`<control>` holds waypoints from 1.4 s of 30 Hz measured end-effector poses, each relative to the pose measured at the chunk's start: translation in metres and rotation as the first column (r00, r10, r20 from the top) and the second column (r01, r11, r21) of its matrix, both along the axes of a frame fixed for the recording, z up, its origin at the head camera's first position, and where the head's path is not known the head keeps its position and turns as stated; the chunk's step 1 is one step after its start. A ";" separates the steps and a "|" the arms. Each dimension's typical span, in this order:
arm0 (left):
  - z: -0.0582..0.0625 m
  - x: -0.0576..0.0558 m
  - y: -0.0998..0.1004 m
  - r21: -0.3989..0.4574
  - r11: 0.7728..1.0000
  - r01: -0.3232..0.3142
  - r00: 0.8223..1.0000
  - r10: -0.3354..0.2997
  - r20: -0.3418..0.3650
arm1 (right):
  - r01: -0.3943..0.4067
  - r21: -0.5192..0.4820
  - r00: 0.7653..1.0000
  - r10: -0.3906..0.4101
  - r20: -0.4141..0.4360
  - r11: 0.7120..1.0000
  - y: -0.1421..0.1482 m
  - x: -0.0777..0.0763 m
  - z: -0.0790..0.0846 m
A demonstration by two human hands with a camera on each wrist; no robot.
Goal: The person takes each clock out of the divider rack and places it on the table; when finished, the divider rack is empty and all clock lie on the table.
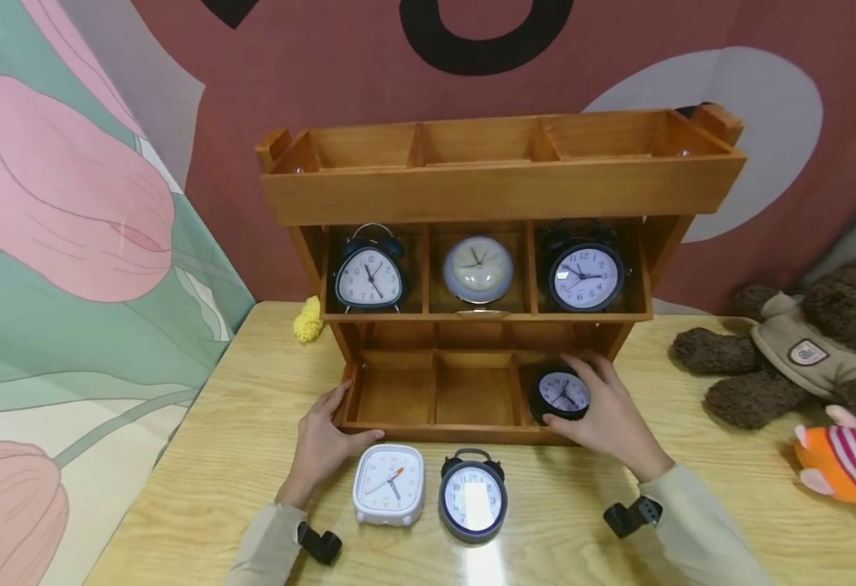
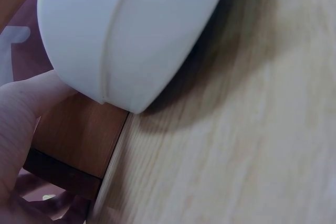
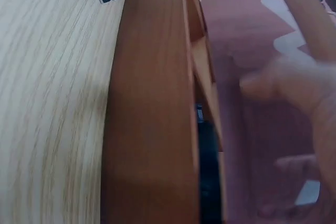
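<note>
A small black round clock point(image 1: 563, 394) sits in the lower right compartment of the wooden shelf point(image 1: 428, 434). Around it, thumb and fingers spread apart, is my right hand point(image 1: 607, 415); in the right wrist view the blurred thumb point(image 3: 257, 85) is clear of the clock's dark edge point(image 3: 209, 174). At the shelf's lower left corner my left hand point(image 1: 321, 443) rests with extended fingers along the side and thumb across the front. Just right of that hand stands a white square clock point(image 1: 389, 483), its body point(image 2: 131, 30) hiding the thumb tip in the left wrist view.
A dark twin-bell alarm clock point(image 1: 473, 498) lies on the table point(image 1: 201, 505). The middle tier holds a triangular clock point(image 1: 369, 277), a round clock point(image 1: 479, 268) and a dark twin-bell clock point(image 1: 585, 277). A brown teddy bear point(image 1: 801, 350) and an orange-striped plush point(image 1: 841, 464) lie right; a yellow bundle point(image 1: 308, 320) lies left.
</note>
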State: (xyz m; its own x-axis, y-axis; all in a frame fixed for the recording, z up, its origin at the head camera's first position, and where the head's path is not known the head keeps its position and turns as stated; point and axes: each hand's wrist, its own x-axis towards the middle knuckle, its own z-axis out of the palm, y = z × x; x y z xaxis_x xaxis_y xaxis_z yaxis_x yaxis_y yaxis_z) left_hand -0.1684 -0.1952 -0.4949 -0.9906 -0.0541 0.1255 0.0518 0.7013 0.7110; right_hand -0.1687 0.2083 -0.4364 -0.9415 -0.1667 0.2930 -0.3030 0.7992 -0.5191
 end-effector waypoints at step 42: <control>0.003 0.000 0.001 -0.010 1.000 -0.008 1.000 0.008 0.020 | 0.002 0.047 0.998 -0.004 0.058 0.999 -0.003 -0.016 0.005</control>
